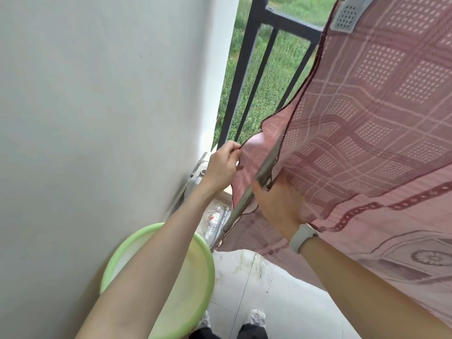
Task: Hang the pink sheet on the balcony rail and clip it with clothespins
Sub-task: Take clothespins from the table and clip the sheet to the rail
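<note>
The pink patterned sheet (367, 123) hangs draped over the dark balcony rail (288, 20) and fills the right side of the view. A grey perforated clothespin (347, 15) clips it at the top right. My left hand (221, 167) pinches the sheet's dark-trimmed corner beside the railing bars. My right hand (278, 206), with a white wristband, presses on the sheet's lower edge where the fabric wraps a slanted metal pole (247, 196). Its fingers are partly hidden under the fabric.
A light green plastic basin (208, 260) stands on the tiled floor under my left forearm, against the white wall (97, 118). Crumpled plastic bottles (215, 221) lie in the corner by the rail. My feet show at the bottom edge. Grass lies beyond the bars.
</note>
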